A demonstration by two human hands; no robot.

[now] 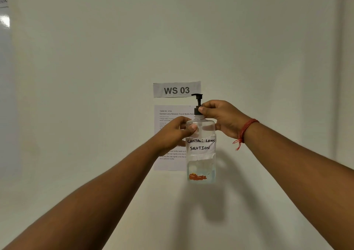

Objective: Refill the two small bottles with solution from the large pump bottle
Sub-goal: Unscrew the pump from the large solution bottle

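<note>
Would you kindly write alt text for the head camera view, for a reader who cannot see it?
A person holds up a clear pump bottle hand-labelled "Contact Lens Solution": the left hand grips its shoulder, the right hand pinches the black pump collar. Behind, a "WS 03" sign and task sheet hang on a pale wall.

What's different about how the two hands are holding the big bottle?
The left hand wraps around the shoulder of the clear pump bottle, while the right hand pinches the black pump collar higher up. The right wrist wears a red thread; the left wrist is bare. Both hands hold the same bottle up in front of the wall.
</note>
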